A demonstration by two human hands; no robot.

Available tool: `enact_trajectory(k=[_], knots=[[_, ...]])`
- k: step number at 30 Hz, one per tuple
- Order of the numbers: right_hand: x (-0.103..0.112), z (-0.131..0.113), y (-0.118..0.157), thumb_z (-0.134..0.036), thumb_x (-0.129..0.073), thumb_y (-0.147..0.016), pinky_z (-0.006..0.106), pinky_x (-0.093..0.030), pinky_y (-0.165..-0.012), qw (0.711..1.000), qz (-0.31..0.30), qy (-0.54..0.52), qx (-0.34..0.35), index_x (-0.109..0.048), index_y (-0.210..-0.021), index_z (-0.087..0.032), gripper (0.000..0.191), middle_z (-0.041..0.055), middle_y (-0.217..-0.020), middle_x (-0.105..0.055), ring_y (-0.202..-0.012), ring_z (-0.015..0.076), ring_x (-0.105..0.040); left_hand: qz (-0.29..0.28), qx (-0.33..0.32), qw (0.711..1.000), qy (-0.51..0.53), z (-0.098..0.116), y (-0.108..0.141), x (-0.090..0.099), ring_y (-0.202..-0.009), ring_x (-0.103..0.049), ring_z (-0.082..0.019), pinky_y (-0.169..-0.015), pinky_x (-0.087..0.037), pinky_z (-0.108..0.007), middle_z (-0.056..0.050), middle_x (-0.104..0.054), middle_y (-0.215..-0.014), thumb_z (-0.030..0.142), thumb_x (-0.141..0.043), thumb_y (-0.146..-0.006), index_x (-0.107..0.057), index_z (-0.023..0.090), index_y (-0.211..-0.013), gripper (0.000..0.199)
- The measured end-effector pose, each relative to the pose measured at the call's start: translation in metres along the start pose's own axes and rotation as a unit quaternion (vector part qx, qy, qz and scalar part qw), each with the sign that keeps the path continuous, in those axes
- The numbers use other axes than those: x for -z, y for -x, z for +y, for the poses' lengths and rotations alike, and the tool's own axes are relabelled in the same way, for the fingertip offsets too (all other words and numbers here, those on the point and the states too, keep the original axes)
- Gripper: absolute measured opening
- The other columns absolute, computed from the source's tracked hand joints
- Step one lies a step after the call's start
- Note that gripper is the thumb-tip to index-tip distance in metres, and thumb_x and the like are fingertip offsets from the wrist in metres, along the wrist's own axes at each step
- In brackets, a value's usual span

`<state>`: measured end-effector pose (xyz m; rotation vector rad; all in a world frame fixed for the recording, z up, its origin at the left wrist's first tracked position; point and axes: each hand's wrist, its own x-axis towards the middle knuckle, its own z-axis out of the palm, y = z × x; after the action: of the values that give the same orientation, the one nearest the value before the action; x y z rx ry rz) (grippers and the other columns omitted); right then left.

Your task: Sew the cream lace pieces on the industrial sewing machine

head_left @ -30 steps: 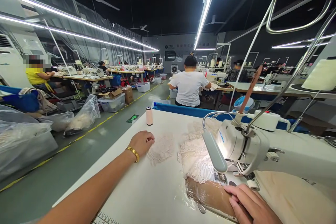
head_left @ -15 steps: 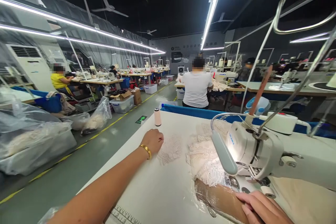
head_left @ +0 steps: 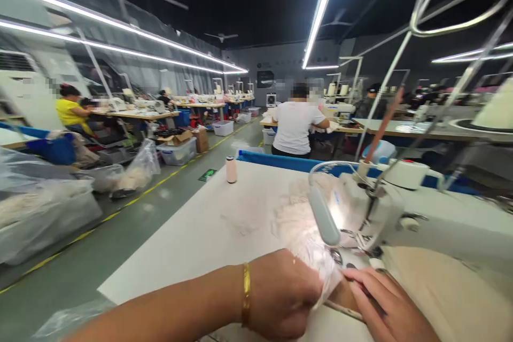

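My left hand (head_left: 282, 291), with a gold bracelet at its wrist, is closed on the near edge of the pale lace fabric (head_left: 298, 219). The fabric lies bunched on the white table (head_left: 180, 230), left of the sewing machine (head_left: 374, 208). My right hand (head_left: 387, 299) is just right of my left one, its fingers resting at a brown panel (head_left: 343, 296) in front of the needle area. Whether those fingers grip anything is not clear. A lit grey lamp arm (head_left: 324, 216) hangs over the lace.
A pink thread spool (head_left: 231, 170) stands at the table's far left corner. Beige fabric (head_left: 444, 288) lies at the right. Beyond are a person in a white shirt (head_left: 295, 125), a person in yellow (head_left: 72, 112) and plastic-covered bins (head_left: 48, 214) along the aisle.
My left hand has come from the far left part of the table to the lace beside my right hand. The camera view has shifted slightly. My right hand stays by the brown panel.
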<state>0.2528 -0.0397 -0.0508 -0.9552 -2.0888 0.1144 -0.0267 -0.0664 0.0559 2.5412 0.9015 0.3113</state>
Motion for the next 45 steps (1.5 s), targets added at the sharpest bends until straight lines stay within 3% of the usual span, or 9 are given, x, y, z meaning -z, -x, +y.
enact_trajectory(k=[3, 5, 8, 11, 19, 25, 36, 40, 45], knots=[[0.019, -0.025, -0.014, -0.024, -0.049, -0.110, 0.037, -0.059, -0.077, 0.999, -0.018, -0.013, -0.046, -0.071, -0.111, -0.029, 0.023, 0.0042, -0.097, -0.072, -0.089, 0.0248, -0.070, 0.051, -0.152, 0.985, 0.069, 0.003, 0.009, -0.019, -0.109, -0.075, -0.026, -0.105, -0.052, -0.038, -0.003, -0.082, -0.100, 0.018, -0.067, -0.086, -0.042, 0.022, -0.070, 0.030], [0.022, -0.035, -0.021, -0.020, -0.047, -0.110, 0.038, -0.056, -0.079, 0.998, -0.030, -0.035, -0.052, -0.069, -0.112, -0.026, 0.023, 0.0054, -0.098, -0.070, -0.091, 0.0251, -0.066, 0.102, -0.129, 0.982, 0.095, -0.003, 0.013, -0.018, -0.113, -0.072, -0.022, -0.106, -0.052, -0.038, -0.002, -0.080, -0.117, 0.017, -0.059, -0.097, -0.056, 0.023, -0.086, 0.013], [0.022, -0.041, -0.023, -0.016, -0.048, -0.108, 0.037, -0.052, -0.078, 0.996, -0.053, -0.063, -0.025, -0.067, -0.109, -0.024, 0.020, 0.0049, -0.096, -0.068, -0.088, 0.0237, -0.061, 0.160, -0.031, 0.986, 0.046, -0.012, 0.013, -0.013, -0.094, -0.067, -0.020, -0.085, -0.054, -0.034, -0.001, -0.076, -0.103, 0.019, -0.051, -0.104, -0.063, 0.025, -0.098, 0.015], [0.021, -0.044, -0.022, -0.014, -0.051, -0.106, 0.037, -0.050, -0.083, 0.993, -0.078, -0.086, 0.013, -0.065, -0.107, -0.023, 0.017, 0.0042, -0.095, -0.066, -0.088, 0.0227, -0.057, 0.153, 0.016, 0.988, -0.005, -0.016, 0.010, -0.019, -0.085, -0.063, -0.022, -0.076, -0.051, -0.036, -0.003, -0.071, -0.094, 0.023, -0.049, -0.104, -0.065, 0.024, -0.099, 0.017], [0.022, -0.044, -0.019, -0.019, -0.062, -0.100, 0.041, -0.046, -0.088, 0.981, -0.175, -0.084, 0.008, -0.062, -0.104, -0.022, 0.005, 0.0046, -0.099, -0.063, -0.096, 0.0254, -0.053, 0.135, 0.061, 0.988, -0.045, -0.019, 0.005, -0.043, -0.100, -0.063, -0.028, -0.086, -0.050, -0.042, -0.008, -0.070, -0.116, 0.028, -0.056, -0.101, -0.070, 0.022, -0.104, 0.015], [0.023, -0.046, -0.020, -0.022, -0.064, -0.101, 0.043, -0.044, -0.091, 0.978, -0.188, -0.089, -0.006, -0.061, -0.101, -0.022, 0.003, 0.0049, -0.101, -0.062, -0.098, 0.0260, -0.052, 0.162, 0.088, 0.983, 0.001, -0.027, -0.001, -0.047, -0.086, -0.060, -0.024, -0.079, -0.044, -0.038, -0.004, -0.068, -0.091, 0.031, -0.053, -0.104, -0.071, 0.023, -0.086, 0.027], [0.021, -0.046, -0.019, -0.046, -0.062, -0.107, 0.045, -0.043, -0.090, 0.977, -0.186, -0.105, -0.012, -0.060, -0.096, -0.022, 0.027, 0.0041, -0.095, -0.060, -0.094, 0.0260, -0.050, 0.174, 0.228, 0.933, 0.219, -0.022, -0.015, -0.027, -0.080, -0.063, -0.019, -0.075, -0.048, -0.030, 0.000, -0.070, -0.083, 0.044, -0.063, -0.089, -0.073, 0.024, -0.071, 0.029], [0.024, -0.048, -0.020, -0.063, -0.048, -0.111, 0.049, -0.044, -0.097, 0.975, -0.164, -0.146, -0.034, -0.060, -0.093, -0.022, 0.046, 0.0067, -0.099, -0.064, -0.100, 0.0283, -0.054, 0.141, 0.186, 0.957, 0.170, -0.009, -0.017, -0.015, -0.079, -0.062, -0.020, -0.073, -0.048, -0.030, -0.001, -0.068, -0.082, 0.046, -0.054, -0.096, -0.065, 0.022, -0.075, 0.033], [0.045, -0.058, -0.031, -0.084, -0.058, -0.097, 0.045, -0.048, -0.102, 0.933, -0.158, -0.307, -0.099, -0.063, -0.138, -0.025, 0.073, 0.0120, -0.138, -0.062, -0.125, 0.0311, -0.054, 0.034, 0.084, 0.986, 0.141, 0.023, -0.018, 0.010, -0.071, -0.061, -0.017, -0.067, -0.049, -0.026, 0.000, -0.068, -0.079, 0.043, -0.045, -0.106, -0.061, 0.023, -0.084, 0.034]])
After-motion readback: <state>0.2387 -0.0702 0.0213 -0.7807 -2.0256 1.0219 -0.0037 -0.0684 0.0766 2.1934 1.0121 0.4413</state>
